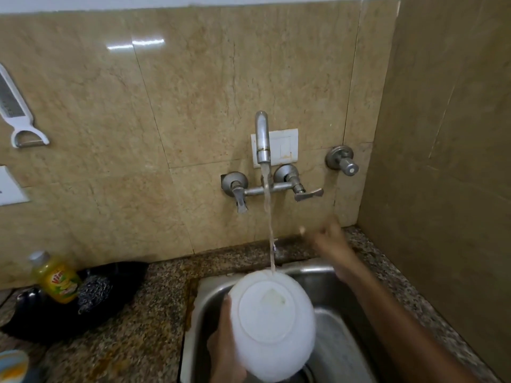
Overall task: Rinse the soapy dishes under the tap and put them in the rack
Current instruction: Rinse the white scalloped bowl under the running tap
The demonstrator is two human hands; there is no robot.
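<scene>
Rinsing step. Left hand (225, 344) grasping white bowl (272, 326) over sink (326, 272), underside up and far rim tipped under tap (262, 136) stream, likely so suds run off. Right hand (330, 241) blurred near right tap lever (308, 193); grip unclear. No rack visible.

The bowl (272, 324) is plain white, and the sink (343, 352) under it is dull steel grey, like the tap (262, 139). The worktop (132, 335) is granite speckled brown, black and cream, with beige veined wall tiles (193, 92) above. At 9 o'clock stand a yellow bottle (56, 280) with a red label, a grey scourer (94, 293) and a white peeler (16, 111).
</scene>
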